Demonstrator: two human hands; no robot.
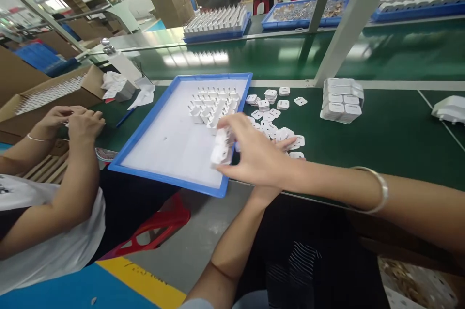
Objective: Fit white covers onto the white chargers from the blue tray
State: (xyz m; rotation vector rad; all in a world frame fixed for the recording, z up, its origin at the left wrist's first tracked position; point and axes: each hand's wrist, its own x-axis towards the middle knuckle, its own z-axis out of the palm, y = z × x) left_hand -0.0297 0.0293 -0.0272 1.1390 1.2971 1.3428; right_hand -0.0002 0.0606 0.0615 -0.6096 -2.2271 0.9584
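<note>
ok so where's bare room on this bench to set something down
Free: the near half of the blue tray, below the white plugs; the green mat between the loose white pieces and the wrapped stack, and right of it. Crowded: around the right hand.

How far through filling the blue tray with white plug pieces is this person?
Early on. Done: a small cluster of white plugs stands at the far end of the blue tray. In hand: the right hand holds several plugs over the tray. Left: loose white caps on the belt.
</note>
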